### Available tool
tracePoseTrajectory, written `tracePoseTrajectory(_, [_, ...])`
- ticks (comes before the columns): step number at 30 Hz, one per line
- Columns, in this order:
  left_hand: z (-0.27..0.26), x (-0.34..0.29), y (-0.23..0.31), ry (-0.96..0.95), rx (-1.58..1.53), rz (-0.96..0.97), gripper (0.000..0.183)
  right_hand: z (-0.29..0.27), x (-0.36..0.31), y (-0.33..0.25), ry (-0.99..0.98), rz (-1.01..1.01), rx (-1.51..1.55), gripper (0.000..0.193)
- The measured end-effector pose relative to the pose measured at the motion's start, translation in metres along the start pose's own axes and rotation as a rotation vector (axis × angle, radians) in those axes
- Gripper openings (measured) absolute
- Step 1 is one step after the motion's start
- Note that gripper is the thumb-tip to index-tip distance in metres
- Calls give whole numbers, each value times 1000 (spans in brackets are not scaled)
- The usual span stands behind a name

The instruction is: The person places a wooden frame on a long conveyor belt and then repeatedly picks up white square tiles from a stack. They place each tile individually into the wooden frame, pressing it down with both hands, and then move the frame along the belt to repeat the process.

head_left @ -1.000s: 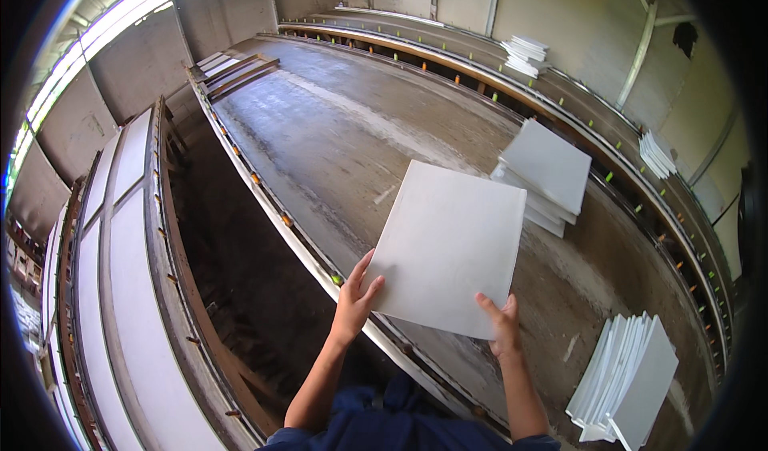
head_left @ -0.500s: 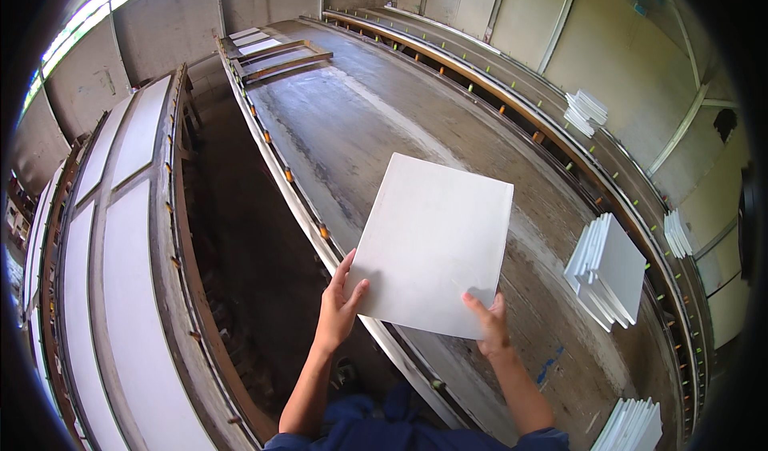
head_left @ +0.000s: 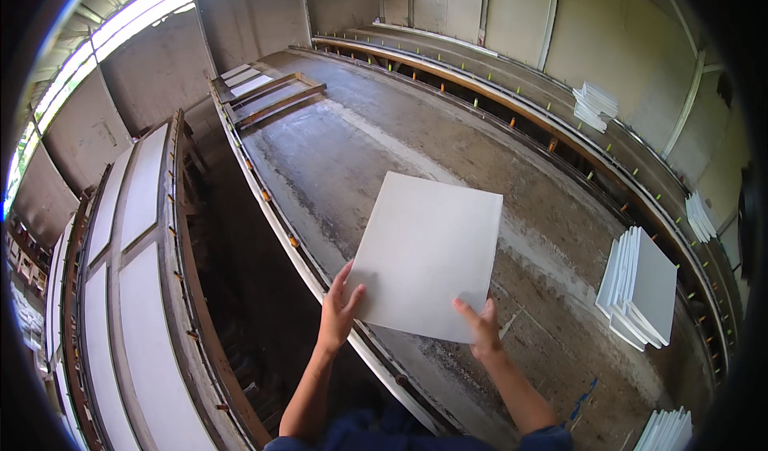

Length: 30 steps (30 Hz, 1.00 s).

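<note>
A flat white rectangular panel [head_left: 430, 255] is held up in front of me, tilted, above the near side of a long work table [head_left: 552, 227]. My left hand [head_left: 340, 309] grips its lower left edge, thumb on the face and fingers behind. At the lower right corner my right hand [head_left: 478, 323] pinches it the same way. The fingers behind the panel are mostly hidden. To the right, a stack of similar white panels [head_left: 640, 287] stands on the table. Part of another white stack [head_left: 668, 433] shows at the lower right.
A wooden frame [head_left: 280, 99] lies at the table's far end, beside small white sheets [head_left: 244, 79]. Small pegs line the table edges. Left, across a dark gap, another table carries long white panels [head_left: 148, 315]. Further white stacks [head_left: 594, 105] sit on the ledge along the right wall.
My view has shifted, so the tables and stacks appear lower in the picture. Both hands keep hold of the panel, which sits slightly lower and further left in view.
</note>
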<state>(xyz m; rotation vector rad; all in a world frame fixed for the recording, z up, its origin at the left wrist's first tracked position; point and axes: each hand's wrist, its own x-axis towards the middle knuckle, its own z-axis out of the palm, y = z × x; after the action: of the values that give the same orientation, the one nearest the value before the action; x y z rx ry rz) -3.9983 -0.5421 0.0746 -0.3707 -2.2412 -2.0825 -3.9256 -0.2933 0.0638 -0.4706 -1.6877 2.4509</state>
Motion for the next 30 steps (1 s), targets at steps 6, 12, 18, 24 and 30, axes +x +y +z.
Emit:
tracePoseTrajectory(6, [-25,51,-21,-21,-3,-61,50,39,41,-4,-23,-52,38,49])
tracePoseTrajectory(12, [-89,117,-38,-2,130,38,49,114,105,13,32,-66,-22,45])
tracePoseTrajectory(18, [-176,194,-56,5,0,-45,47,213,158,29,-7,-13,42,44])
tracePoseTrajectory(24, [-230,247,-79,27,-27,-40,48,285,189,32,66,-47,10,48])
tracePoseTrajectory(30, [-240,285,-78,-36,-19,-13,47,305,213,34,163,-60,-32,45])
